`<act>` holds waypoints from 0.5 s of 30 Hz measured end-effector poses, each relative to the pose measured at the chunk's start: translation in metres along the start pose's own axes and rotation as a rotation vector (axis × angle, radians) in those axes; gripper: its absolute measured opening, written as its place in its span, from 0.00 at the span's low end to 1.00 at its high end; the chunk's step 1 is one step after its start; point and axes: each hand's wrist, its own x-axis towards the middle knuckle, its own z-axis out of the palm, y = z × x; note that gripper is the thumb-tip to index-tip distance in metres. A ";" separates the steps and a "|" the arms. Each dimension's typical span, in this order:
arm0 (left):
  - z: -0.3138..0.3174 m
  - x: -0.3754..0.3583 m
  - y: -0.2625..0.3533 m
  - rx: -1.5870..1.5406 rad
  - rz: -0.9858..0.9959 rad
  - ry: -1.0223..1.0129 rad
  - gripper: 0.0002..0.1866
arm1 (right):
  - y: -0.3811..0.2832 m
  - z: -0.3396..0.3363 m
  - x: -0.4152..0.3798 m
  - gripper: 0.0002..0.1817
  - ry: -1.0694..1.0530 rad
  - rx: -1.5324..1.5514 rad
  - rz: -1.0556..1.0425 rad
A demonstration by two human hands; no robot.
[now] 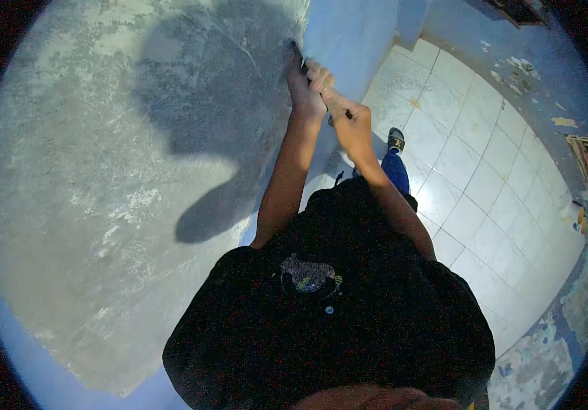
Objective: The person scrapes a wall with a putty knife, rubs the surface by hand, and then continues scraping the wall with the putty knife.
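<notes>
Nearest, past the black shirt [335, 225], the right hand [355, 133] has its fingers curled inward and meets the left hand [304, 99]; how far open the left fingers are, and whether either hand grips anything, I cannot tell. With the hands so close together, a slip could pinch or knock fingers, and the rough wall beside the left hand could graze its skin. The cast shadow [205, 89] may hide small bumps, making contact easy to misjudge. The grey wall patch [89, 191] spreads across the person's left side, up to the left hand; it looks matt, blotchy and streaked with paler scuffs, bordered by blue paint [342, 34]. Farther off lie pale floor tiles [471, 164] and a peeling wall [557, 102].
</notes>
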 end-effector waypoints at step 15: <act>0.017 -0.009 0.006 -0.156 -0.142 0.175 0.17 | -0.004 -0.005 0.002 0.14 -0.004 0.005 0.045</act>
